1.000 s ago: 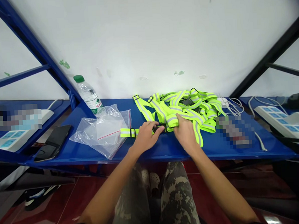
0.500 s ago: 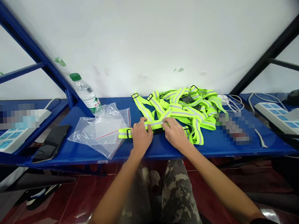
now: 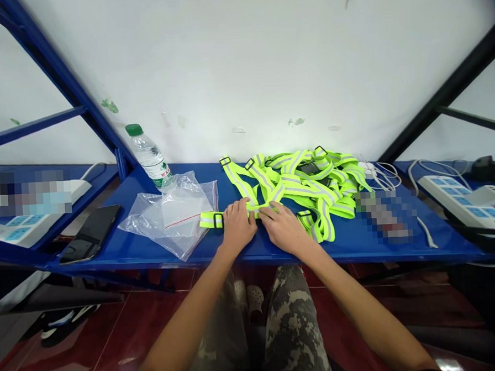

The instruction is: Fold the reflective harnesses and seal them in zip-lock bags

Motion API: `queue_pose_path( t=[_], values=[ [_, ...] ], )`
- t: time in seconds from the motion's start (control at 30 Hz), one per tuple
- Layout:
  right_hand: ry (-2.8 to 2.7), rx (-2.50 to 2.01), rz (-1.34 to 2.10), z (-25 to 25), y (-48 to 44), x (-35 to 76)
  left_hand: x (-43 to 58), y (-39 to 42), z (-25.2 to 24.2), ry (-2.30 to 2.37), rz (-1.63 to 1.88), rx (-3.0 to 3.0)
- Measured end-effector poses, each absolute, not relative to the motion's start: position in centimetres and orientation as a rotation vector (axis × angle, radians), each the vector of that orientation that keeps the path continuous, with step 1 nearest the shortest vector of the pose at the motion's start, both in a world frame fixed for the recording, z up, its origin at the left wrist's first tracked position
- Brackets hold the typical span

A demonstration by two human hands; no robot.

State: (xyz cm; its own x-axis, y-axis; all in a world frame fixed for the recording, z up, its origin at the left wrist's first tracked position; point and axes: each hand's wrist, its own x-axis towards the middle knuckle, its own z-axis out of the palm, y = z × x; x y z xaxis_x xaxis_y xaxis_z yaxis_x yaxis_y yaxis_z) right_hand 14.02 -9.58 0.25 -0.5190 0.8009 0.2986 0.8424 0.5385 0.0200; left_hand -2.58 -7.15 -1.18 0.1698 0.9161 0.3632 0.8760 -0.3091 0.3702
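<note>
Both bare forearms, the left (image 3: 192, 318) and the right (image 3: 361, 296), reach forward and angle inward. The left hand (image 3: 238, 226) curls its fingers, back upward; the right hand (image 3: 286, 230), knuckles up, points bent fingers leftward, just beside it.

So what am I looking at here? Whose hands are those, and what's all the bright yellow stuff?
There's no robot here: you see a person's bare left hand and right hand. The camera is worn on that person's head, looking forward and down. The bright stuff is a pile of yellow-green straps with pale stripes. It lies on a blue table, with clear plastic bags, a water bottle and a dark phone too. Both hands touch a strap in front of the pile; how tightly, I can't tell.
</note>
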Motion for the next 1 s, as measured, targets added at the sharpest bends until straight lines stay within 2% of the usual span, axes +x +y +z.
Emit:
queue_pose_path(
  t=[0.13, 0.27, 0.33, 0.47, 0.53, 0.7, 0.9, 1.0],
  values=[
    [-2.545, -1.410, -0.184, -0.1, -9.5, 13.2, -2.3, -7.9, -0.9, 1.774, 0.992, 2.365],
    [-2.516, -1.439, -0.195, -0.3, -9.6, 13.2, -2.8, -10.6, 0.2, 1.978, 1.115, 2.216],
    [-2.506, -1.458, -0.228, -0.6, -10.0, 13.0, -3.7, -12.1, 0.7, 2.110, 1.011, 2.063],
    [-2.492, -1.493, -0.279, -1.0, -10.6, 12.6, -6.1, -14.2, 1.4, 2.259, 0.522, 1.854],
    [-2.492, -1.500, -0.292, -1.1, -10.8, 12.4, -6.7, -14.6, 1.5, 2.283, 0.462, 1.920],
    [-2.502, -1.512, -0.284, -0.7, -11.0, 12.3, -6.1, -14.0, 0.7, 2.257, 0.572, 2.100],
    [-2.500, -1.531, -0.269, -0.2, -11.4, 12.0, -4.1, -11.8, -0.2, 1.897, 1.085, 1.943],
    [-2.474, -1.511, -0.206, -0.2, -11.5, 12.1, -3.3, -11.0, 0.3, 1.817, 1.096, 2.047]
  ],
)
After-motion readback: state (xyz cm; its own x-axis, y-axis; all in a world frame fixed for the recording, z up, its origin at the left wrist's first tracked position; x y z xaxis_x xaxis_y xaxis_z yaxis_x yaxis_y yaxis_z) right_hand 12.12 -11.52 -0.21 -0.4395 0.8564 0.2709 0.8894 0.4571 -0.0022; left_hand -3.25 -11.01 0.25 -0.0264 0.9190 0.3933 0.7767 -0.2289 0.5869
